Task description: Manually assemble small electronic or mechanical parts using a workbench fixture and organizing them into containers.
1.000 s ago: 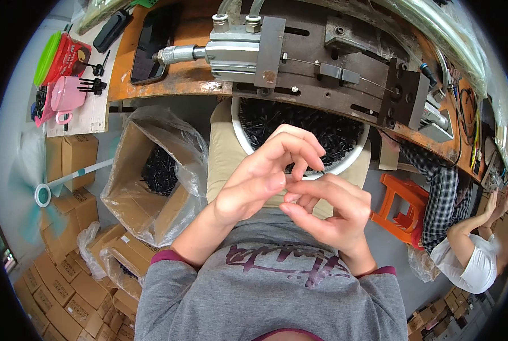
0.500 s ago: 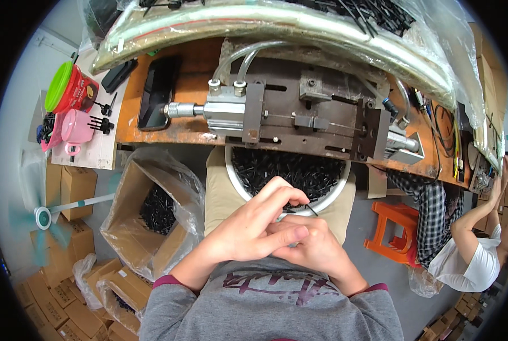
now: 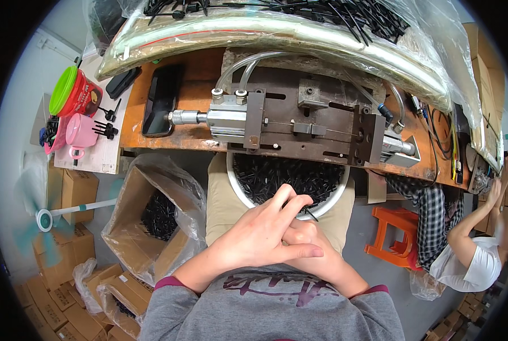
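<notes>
Item: one slim black piece [image 3: 313, 216], its end showing just past my fingers, near the basin's near rim; the rest was hidden by my hands.

Left hand [image 3: 259, 237]: laid across the other, forefinger bent, thumb stretched apart from it; whether the hidden fingers gripped, I could not tell.

Right hand [image 3: 316, 258]: underneath, curled, mostly covered; I could not tell what it gripped.

Handling, in my judgement: so slim a part called for a light fingertip pinch, its end kept in sight, both wrists steady; a hard squeeze risked bending it.

Basin [image 3: 233, 179]: white-rimmed, between my knees, filled with loose black plastic pieces [image 3: 288, 176].

Workbench [image 3: 202, 142]: orange-brown, beyond the basin. On it, a dark metal base plate [image 3: 299, 149] bearing a pneumatic cylinder [image 3: 226, 125] with clear hoses; left of that, a black phone [image 3: 162, 101].

Left floor: open carton [image 3: 127, 220], plastic-lined, more black pieces inside.

Right: orange stool [image 3: 396, 215]; near it, a co-worker in a white shirt [image 3: 467, 266], arms raised.
</notes>
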Motion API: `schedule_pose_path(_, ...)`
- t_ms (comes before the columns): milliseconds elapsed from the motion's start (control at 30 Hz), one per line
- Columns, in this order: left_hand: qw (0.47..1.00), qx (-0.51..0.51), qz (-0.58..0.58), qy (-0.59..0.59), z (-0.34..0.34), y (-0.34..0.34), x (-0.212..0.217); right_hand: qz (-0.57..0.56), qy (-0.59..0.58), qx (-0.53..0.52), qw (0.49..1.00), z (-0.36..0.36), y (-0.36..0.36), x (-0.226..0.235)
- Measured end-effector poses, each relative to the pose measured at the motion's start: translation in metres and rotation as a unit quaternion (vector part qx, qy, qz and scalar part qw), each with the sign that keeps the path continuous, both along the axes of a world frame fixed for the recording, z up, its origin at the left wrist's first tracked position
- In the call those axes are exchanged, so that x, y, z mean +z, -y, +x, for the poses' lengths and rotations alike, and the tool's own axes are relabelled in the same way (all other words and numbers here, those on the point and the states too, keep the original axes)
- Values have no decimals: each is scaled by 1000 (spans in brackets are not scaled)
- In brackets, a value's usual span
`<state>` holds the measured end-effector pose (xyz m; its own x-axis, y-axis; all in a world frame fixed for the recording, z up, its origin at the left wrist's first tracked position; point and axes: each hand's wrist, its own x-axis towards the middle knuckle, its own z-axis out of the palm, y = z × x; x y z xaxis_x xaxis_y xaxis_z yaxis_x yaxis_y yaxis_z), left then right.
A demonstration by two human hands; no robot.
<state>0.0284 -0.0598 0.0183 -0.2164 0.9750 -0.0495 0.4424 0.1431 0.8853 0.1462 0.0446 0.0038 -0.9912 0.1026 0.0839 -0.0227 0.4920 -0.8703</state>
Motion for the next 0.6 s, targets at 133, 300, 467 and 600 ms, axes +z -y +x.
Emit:
schedule_pose_path(133, 1000, 5, 0, -9, 2, -1, -2, 19, 2, 10, 1000, 1, 0, -7)
schedule_pose_path(300, 1000, -2, -4, -12, 2, -3, -3, 16, -3, 16, 1000, 4, -2, -10)
schedule_pose_path(467, 1000, -1, -10, -13, 3, -2, -3, 2, -1, 12, 1000, 6, 0, -11)
schedule_pose_path(600, 1000, -4, -8, -5, 3, -3, -5, 23, 10, 16, 1000, 6, 1, -13)
